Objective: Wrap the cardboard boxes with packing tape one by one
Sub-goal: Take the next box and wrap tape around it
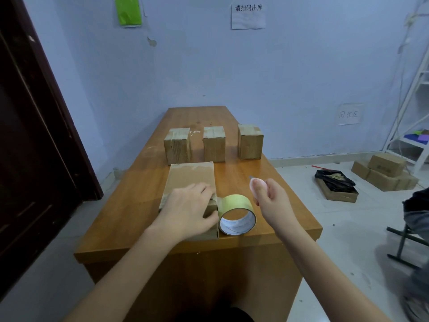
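the left hand (185, 210) is pressed flat on the near box (190, 182); the tape roll (236, 214) stands touching its right — the right hand (271, 196), closed on a small cutter (253, 183), is held just beyond.

Left hand (185, 205) is pressing down on the near cardboard box (190, 180); tape roll (236, 213) is touching it; right hand (271, 198) is gripping a pink cutter (255, 185).

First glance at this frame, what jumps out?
The yellow tape roll stands on edge at the table's near end, against the big cardboard box under the left hand. The right hand holds a small pink cutter above the table. Three smaller boxes line up behind.
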Action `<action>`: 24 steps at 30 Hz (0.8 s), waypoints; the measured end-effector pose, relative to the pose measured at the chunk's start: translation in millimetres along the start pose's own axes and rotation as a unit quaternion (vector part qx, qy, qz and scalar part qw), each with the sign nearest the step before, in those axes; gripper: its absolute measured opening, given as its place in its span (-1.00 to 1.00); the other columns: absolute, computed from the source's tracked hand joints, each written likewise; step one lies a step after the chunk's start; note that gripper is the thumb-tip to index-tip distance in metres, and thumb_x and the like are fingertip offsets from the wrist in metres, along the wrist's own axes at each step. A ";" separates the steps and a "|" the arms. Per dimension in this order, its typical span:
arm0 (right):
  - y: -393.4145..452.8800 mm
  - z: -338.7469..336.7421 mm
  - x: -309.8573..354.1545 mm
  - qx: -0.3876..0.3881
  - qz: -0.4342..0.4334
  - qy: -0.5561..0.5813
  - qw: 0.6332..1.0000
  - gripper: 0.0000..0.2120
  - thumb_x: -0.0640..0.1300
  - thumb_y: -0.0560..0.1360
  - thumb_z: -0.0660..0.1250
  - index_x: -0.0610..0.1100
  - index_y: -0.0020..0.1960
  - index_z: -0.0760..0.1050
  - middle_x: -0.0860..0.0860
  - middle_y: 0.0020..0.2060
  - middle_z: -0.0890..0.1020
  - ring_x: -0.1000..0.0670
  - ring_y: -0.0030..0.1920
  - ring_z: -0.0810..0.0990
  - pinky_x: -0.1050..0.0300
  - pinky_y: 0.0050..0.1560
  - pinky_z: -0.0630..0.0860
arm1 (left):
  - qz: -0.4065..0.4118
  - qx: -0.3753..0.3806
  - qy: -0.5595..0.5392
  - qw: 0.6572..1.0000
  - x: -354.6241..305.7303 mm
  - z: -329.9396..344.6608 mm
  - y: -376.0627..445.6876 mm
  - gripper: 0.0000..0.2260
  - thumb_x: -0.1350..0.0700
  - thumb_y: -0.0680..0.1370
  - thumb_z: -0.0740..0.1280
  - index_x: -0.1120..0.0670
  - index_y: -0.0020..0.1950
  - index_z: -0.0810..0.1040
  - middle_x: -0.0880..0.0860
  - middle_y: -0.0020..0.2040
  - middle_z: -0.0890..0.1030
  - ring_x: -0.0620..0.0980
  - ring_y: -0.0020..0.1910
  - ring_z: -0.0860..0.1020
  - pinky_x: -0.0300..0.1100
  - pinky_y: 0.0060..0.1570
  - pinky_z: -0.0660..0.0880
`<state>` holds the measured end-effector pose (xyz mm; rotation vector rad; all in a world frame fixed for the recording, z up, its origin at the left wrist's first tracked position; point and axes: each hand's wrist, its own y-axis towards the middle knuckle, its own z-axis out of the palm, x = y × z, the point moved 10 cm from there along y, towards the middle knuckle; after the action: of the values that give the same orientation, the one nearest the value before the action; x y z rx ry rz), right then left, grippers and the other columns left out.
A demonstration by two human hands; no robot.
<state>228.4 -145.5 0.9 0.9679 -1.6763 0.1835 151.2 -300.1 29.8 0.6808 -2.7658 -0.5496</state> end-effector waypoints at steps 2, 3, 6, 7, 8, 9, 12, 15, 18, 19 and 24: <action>-3.2 12.2 4.1 0.041 0.015 0.014 0.999 -0.75 0.02 0.60 0.19 -0.10 -0.16 0.45 0.00 -0.30 0.53 0.05 -0.30 0.47 0.23 -0.32 0.41 | 0.000 0.004 -0.045 0.999 9.5 0.4 0.2 -0.60 -0.17 0.49 0.21 -0.07 0.29 0.46 -0.16 0.25 0.48 -0.17 0.19 0.43 -0.32 -0.07 0.29; -5.6 19.8 6.4 0.068 0.024 0.015 0.997 -0.75 0.04 0.59 0.20 -0.12 -0.13 0.48 -0.02 -0.28 0.55 0.04 -0.28 0.49 0.19 -0.28 0.44 | -0.003 0.006 -0.075 0.997 13.5 2.9 -1.0 -0.61 -0.17 0.49 0.24 -0.08 0.27 0.47 -0.17 0.23 0.48 -0.18 0.18 0.41 -0.32 -0.03 0.25; -9.7 34.5 13.4 0.115 0.034 0.011 0.993 -0.68 0.06 0.61 0.14 -0.14 -0.16 0.43 -0.01 -0.32 0.48 0.04 -0.30 0.45 0.17 -0.30 0.39 | -0.022 0.001 -0.149 0.989 21.3 11.2 -5.7 -0.62 -0.17 0.48 0.29 -0.10 0.27 0.46 -0.20 0.25 0.44 -0.22 0.22 0.34 -0.28 0.11 0.19; -9.8 37.5 14.3 0.125 0.040 -0.002 0.991 -0.69 0.05 0.62 0.11 -0.13 -0.15 0.41 0.00 -0.32 0.46 0.05 -0.30 0.43 0.21 -0.33 0.35 | -0.025 -0.003 -0.157 0.987 22.5 12.8 -7.0 -0.62 -0.17 0.48 0.29 -0.11 0.27 0.46 -0.21 0.26 0.42 -0.23 0.23 0.33 -0.28 0.14 0.19; -10.2 40.2 13.9 0.135 0.049 -0.014 0.989 -0.74 0.03 0.62 0.10 -0.11 -0.10 0.40 0.01 -0.29 0.47 0.07 -0.31 0.43 0.25 -0.37 0.32 | -0.026 -0.006 -0.160 0.987 23.1 14.2 -7.7 -0.62 -0.17 0.48 0.29 -0.12 0.27 0.45 -0.22 0.26 0.41 -0.23 0.24 0.34 -0.27 0.15 0.20; -11.0 42.8 12.7 0.147 0.062 -0.015 0.987 -0.81 0.01 0.62 0.09 -0.09 -0.02 0.38 0.01 -0.24 0.48 0.09 -0.32 0.42 0.28 -0.42 0.31 | -0.027 -0.007 -0.162 0.986 23.7 14.9 -8.1 -0.62 -0.18 0.48 0.28 -0.12 0.27 0.45 -0.23 0.27 0.40 -0.22 0.24 0.34 -0.26 0.15 0.22; -13.6 45.6 12.0 0.153 0.086 0.003 0.985 -0.87 -0.04 0.60 0.15 -0.05 0.09 0.26 -0.04 -0.18 0.52 0.10 -0.35 0.43 0.35 -0.51 0.32 | -0.029 -0.011 -0.166 0.986 24.3 14.5 -8.5 -0.62 -0.18 0.48 0.28 -0.13 0.27 0.45 -0.23 0.27 0.40 -0.22 0.23 0.36 -0.25 0.15 0.25; -12.1 43.1 23.8 0.125 0.046 -0.023 0.991 -0.91 -0.07 0.58 0.19 -0.08 0.03 0.33 0.00 -0.30 0.56 0.16 -0.43 0.49 0.41 -0.53 0.31 | -0.024 -0.022 -0.163 0.986 23.1 12.4 -9.9 -0.62 -0.16 0.48 0.30 -0.10 0.26 0.47 -0.21 0.26 0.42 -0.20 0.23 0.37 -0.26 0.13 0.27; -11.2 44.6 28.8 0.103 0.025 -0.062 0.992 -0.88 -0.09 0.57 0.19 -0.07 0.05 0.45 0.05 -0.37 0.61 0.23 -0.44 0.55 0.43 -0.52 0.30 | -0.024 -0.032 -0.154 0.987 22.1 10.0 -10.8 -0.63 -0.14 0.47 0.32 -0.07 0.24 0.50 -0.19 0.25 0.45 -0.17 0.22 0.40 -0.23 0.12 0.30; -11.2 45.4 28.8 0.099 0.024 -0.079 0.992 -0.86 -0.08 0.58 0.17 -0.04 0.08 0.46 0.06 -0.35 0.62 0.21 -0.41 0.56 0.42 -0.49 0.30 | -0.024 -0.036 -0.151 0.988 21.7 9.1 -10.8 -0.64 -0.13 0.47 0.33 -0.05 0.24 0.51 -0.17 0.25 0.46 -0.16 0.22 0.41 -0.23 0.12 0.31; -11.2 54.8 27.9 0.103 0.040 -0.101 0.989 -0.79 -0.08 0.58 0.15 -0.05 0.14 0.49 0.04 -0.31 0.64 0.18 -0.34 0.56 0.25 -0.40 0.33 | -0.020 -0.047 -0.149 0.988 19.8 6.8 -11.7 -0.64 -0.10 0.46 0.35 -0.03 0.22 0.52 -0.15 0.23 0.49 -0.16 0.22 0.41 -0.28 0.11 0.24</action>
<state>194.7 -198.2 1.8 1.1033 -1.9105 0.3261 136.6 -317.4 21.6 0.6835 -2.9793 -0.8475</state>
